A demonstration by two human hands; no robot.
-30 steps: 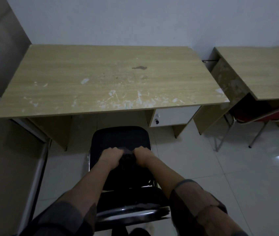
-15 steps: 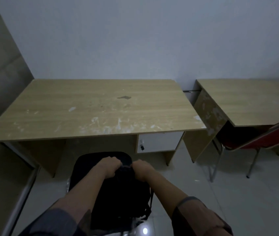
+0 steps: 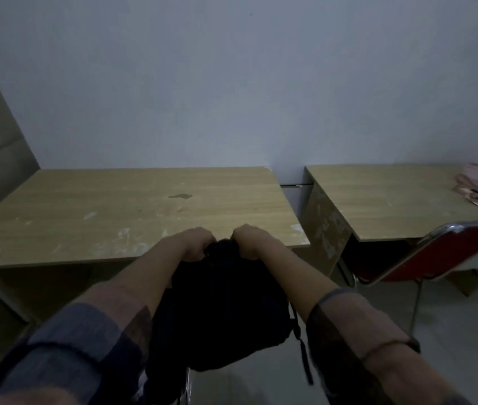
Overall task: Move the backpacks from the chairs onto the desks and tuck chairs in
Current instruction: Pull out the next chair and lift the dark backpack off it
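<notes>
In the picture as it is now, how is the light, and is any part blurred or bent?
Head view: dim and bluish overall; the black backpack is nearly detail-less under the left hand and right hand; sleeves at the bottom edge are smeared; the wide lens bows the desk edges; the red chair rim catches a small glint.

Dim, bluish cast, soft blur, wide-angle edges
</notes>
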